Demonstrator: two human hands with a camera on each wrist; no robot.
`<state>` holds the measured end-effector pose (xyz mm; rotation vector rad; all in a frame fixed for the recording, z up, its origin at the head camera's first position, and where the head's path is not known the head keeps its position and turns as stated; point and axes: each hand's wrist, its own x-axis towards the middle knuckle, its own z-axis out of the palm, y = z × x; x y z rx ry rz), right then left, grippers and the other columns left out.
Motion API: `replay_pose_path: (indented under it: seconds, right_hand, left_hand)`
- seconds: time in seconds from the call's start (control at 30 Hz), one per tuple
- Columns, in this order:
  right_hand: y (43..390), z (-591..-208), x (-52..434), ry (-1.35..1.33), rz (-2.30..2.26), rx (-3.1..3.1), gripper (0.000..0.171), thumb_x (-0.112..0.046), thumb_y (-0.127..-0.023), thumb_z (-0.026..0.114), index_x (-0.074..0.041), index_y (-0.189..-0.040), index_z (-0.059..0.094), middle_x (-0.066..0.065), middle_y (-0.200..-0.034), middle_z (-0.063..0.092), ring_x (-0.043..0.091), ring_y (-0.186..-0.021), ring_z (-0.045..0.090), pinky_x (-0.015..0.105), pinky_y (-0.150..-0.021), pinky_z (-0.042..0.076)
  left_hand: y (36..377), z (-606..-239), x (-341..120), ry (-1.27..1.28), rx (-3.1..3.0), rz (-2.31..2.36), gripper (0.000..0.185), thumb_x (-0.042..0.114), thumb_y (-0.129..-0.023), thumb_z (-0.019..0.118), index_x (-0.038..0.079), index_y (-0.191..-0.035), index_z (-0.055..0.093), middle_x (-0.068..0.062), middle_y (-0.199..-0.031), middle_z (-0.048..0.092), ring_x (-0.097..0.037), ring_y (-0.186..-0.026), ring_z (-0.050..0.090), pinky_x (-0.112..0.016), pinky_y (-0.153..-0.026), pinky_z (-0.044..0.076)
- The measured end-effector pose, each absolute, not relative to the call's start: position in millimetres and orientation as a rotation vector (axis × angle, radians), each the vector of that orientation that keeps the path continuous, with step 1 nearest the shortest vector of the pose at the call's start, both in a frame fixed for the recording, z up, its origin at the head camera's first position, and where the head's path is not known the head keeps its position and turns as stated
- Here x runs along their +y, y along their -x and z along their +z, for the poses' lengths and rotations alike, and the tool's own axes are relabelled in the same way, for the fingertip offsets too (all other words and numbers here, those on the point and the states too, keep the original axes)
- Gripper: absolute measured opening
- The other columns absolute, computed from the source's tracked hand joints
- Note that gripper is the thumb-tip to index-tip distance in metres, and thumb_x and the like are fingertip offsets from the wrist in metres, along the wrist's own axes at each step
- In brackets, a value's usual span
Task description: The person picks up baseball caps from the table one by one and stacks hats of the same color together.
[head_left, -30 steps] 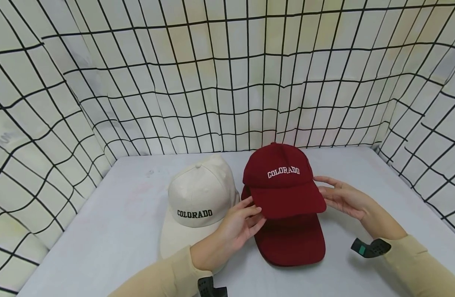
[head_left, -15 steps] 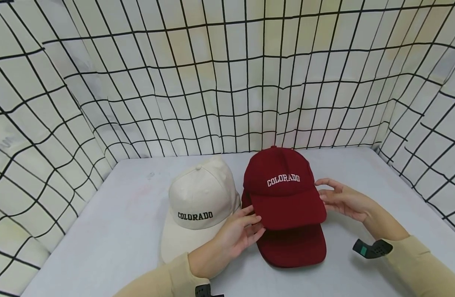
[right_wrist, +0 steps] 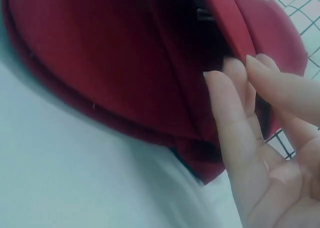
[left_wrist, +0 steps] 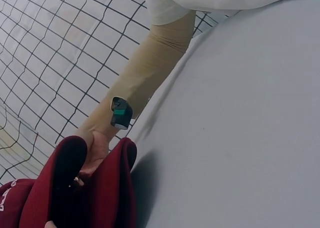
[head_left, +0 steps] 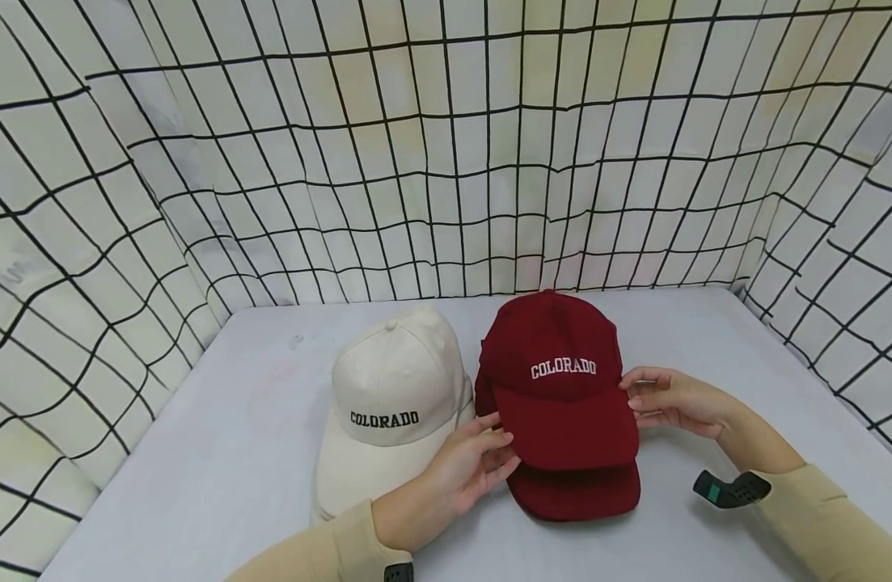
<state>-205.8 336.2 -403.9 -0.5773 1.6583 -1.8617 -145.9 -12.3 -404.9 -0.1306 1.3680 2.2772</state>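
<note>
A pale grey table (head_left: 220,453) carries the caps. On it lies a cream cap (head_left: 387,412), and just right of the cream cap lies a dark red cap (head_left: 572,493), under another red one.

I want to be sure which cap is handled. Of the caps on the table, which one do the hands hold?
The upper dark red COLORADO cap, held at its brim by both hands above another red cap. The cream cap lies untouched beside it.

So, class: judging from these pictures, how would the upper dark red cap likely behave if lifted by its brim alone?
The upper red cap is probably light: both hands, left hand and right hand, steady it with fingertips only. Its brim looks fairly stiff, keeping a flat curve. The cloth crown seems soft and may sag. It should not roll.
</note>
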Motion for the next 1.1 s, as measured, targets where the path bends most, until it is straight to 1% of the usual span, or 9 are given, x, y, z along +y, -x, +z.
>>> replay_pose_path:
  seconds: [0.2, 0.4, 0.5, 0.67, 0.83, 0.97, 1.1]
  right_hand:
    - [206.6, -409.2, 338.3, 0.571, -1.834, 1.661, 0.036, 0.007, -0.103, 0.048, -0.019, -0.111, 0.071, 0.001, -0.105, 0.069, 0.015, -0.095, 0.071, 0.035, -0.088, 0.058]
    - [207.6, -413.5, 341.4, 0.594, -1.811, 1.635, 0.037, 0.007, -0.103, 0.048, -0.019, -0.112, 0.073, -0.001, -0.102, 0.069, 0.012, -0.093, 0.07, 0.033, -0.087, 0.058]
    - [206.9, -414.5, 340.9, 0.589, -1.803, 1.634, 0.037, 0.007, -0.103, 0.048, -0.019, -0.111, 0.073, -0.001, -0.101, 0.068, 0.012, -0.092, 0.069, 0.033, -0.087, 0.058]
    - [204.8, -416.9, 337.5, 0.585, -1.776, 1.608, 0.036, 0.008, -0.102, 0.049, -0.018, -0.109, 0.073, -0.001, -0.098, 0.069, 0.013, -0.091, 0.07, 0.033, -0.086, 0.058]
    - [204.2, -418.9, 336.5, 0.601, -1.751, 1.579, 0.036, 0.009, -0.102, 0.049, -0.017, -0.108, 0.072, 0.0, -0.099, 0.071, 0.014, -0.092, 0.072, 0.032, -0.086, 0.058]
    - [205.4, -419.2, 337.7, 0.592, -1.748, 1.584, 0.037, 0.01, -0.102, 0.048, -0.018, -0.108, 0.072, 0.0, -0.099, 0.071, 0.014, -0.092, 0.072, 0.032, -0.085, 0.058]
    - [206.5, -419.0, 339.3, 0.587, -1.744, 1.599, 0.037, 0.009, -0.102, 0.048, -0.018, -0.109, 0.073, 0.0, -0.099, 0.072, 0.015, -0.093, 0.072, 0.032, -0.085, 0.058]
  left_hand:
    - [143.9, -410.5, -11.4, 0.136, 1.389, 2.258, 0.053, -0.001, -0.1, 0.053, -0.006, -0.149, 0.034, -0.001, -0.102, 0.059, -0.013, -0.091, 0.061, -0.033, -0.092, 0.055]
    - [142.3, -415.0, -9.7, 0.127, 1.406, 2.257, 0.05, -0.003, -0.099, 0.054, -0.006, -0.146, 0.037, 0.0, -0.099, 0.06, -0.012, -0.087, 0.061, -0.033, -0.09, 0.055]
    - [141.8, -417.3, -8.9, 0.126, 1.418, 2.26, 0.047, -0.004, -0.098, 0.054, -0.006, -0.143, 0.039, 0.0, -0.097, 0.06, -0.011, -0.086, 0.062, -0.034, -0.088, 0.055]
    - [138.9, -420.1, -12.3, 0.13, 1.479, 2.239, 0.045, -0.004, -0.097, 0.056, -0.006, -0.14, 0.043, -0.002, -0.1, 0.059, -0.013, -0.085, 0.061, -0.033, -0.083, 0.057]
    - [135.3, -420.6, -15.7, 0.13, 1.541, 2.203, 0.045, -0.003, -0.095, 0.06, -0.006, -0.138, 0.046, -0.002, -0.1, 0.062, -0.014, -0.085, 0.061, -0.033, -0.08, 0.057]
    - [133.9, -419.2, -16.2, 0.119, 1.559, 2.198, 0.05, -0.004, -0.094, 0.059, -0.007, -0.142, 0.045, -0.006, -0.11, 0.063, -0.014, -0.088, 0.061, -0.034, -0.084, 0.057]
    - [132.2, -414.5, -17.8, 0.104, 1.565, 2.215, 0.058, -0.007, -0.09, 0.057, -0.004, -0.146, 0.041, -0.012, -0.124, 0.062, -0.012, -0.089, 0.06, -0.034, -0.087, 0.055]
